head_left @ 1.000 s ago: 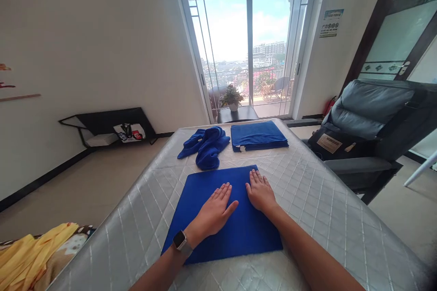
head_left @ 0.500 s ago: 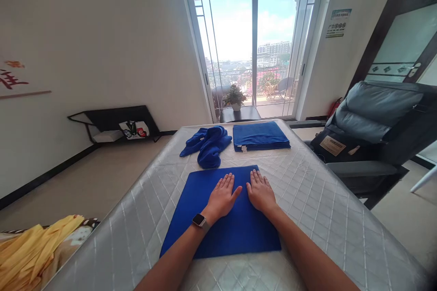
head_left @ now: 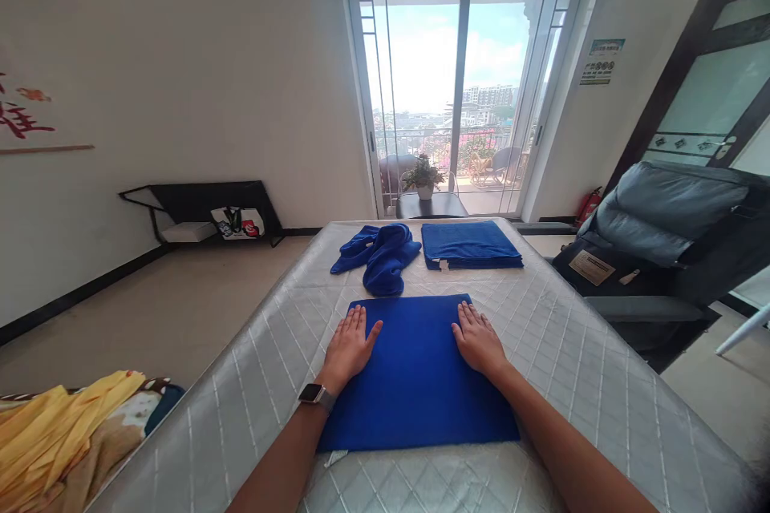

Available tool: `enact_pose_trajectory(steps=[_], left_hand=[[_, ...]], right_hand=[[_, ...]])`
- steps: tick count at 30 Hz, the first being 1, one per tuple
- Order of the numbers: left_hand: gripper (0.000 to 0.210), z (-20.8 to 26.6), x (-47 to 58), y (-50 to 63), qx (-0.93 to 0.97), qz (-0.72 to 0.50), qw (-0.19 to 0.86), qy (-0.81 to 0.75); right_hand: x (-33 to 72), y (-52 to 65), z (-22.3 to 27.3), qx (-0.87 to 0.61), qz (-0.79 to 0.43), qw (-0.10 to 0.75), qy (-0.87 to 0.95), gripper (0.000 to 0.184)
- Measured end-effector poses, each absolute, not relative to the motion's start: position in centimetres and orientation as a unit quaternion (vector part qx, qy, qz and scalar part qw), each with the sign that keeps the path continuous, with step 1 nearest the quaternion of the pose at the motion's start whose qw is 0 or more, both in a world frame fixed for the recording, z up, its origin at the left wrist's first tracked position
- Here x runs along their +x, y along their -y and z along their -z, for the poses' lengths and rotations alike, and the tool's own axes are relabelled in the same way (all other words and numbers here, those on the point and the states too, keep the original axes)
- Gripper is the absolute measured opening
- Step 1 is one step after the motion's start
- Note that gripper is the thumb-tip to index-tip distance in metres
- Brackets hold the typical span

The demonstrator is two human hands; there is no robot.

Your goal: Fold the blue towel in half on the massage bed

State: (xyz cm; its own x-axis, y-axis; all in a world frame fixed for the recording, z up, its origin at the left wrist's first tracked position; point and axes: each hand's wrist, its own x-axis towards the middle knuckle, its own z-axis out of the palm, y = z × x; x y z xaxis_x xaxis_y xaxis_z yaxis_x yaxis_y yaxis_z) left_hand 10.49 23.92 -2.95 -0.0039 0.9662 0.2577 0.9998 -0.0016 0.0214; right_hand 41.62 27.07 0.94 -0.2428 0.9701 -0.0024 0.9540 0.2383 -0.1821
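A blue towel (head_left: 415,385) lies flat in a near-rectangle in front of me, a small white tag showing at its lower left edge. On its left edge rests my left hand (head_left: 352,345), palm down with the fingers stretched out and a watch on the wrist. My right hand (head_left: 480,341) lies flat at the towel's upper right edge, fingers extended. Beyond it, a crumpled blue towel (head_left: 388,256) sits at the left. Beside that one is a neat stack of folded blue towels (head_left: 472,244).
Everything lies on a mattress with a silvery quilted cover (head_left: 258,377). A grey armchair (head_left: 674,216) with a dark bag stands to the right. Yellow cloth (head_left: 72,433) is heaped at lower left. Past the far edge, a potted plant (head_left: 424,176) stands before the sliding glass door.
My left hand has slid from the towel's middle out to its left edge. The right hand stays by the right edge. The camera view has shifted slightly.
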Motion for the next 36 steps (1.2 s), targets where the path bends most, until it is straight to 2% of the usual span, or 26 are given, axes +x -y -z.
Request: enact_pose_trajectory(steps=[9,14,22,31,36], left_hand=[[0.084,2.9,9.9,-23.8,-0.702,0.146,0.031,0.696],[0.09,2.6,10.0,-23.6,-0.692,0.141,0.01,0.708],[0.086,2.6,9.8,-23.5,-0.703,0.139,0.018,0.697],[0.084,2.8,9.3,-23.7,-0.707,0.103,0.022,0.699],[0.084,2.5,9.2,-23.9,-0.697,0.083,0.025,0.712]], right_hand=[[41.2,-27.4,-2.2,-0.622,-0.063,0.024,0.78,0.065],[40.6,-29.3,-2.7,-0.614,-0.05,0.053,0.786,0.063],[40.9,-30.5,-0.8,-0.612,-0.057,0.067,0.786,0.065],[41.2,-30.3,-1.3,-0.603,-0.083,0.05,0.792,0.066],[41.3,-29.9,-1.3,-0.606,-0.08,0.086,0.787,0.064]])
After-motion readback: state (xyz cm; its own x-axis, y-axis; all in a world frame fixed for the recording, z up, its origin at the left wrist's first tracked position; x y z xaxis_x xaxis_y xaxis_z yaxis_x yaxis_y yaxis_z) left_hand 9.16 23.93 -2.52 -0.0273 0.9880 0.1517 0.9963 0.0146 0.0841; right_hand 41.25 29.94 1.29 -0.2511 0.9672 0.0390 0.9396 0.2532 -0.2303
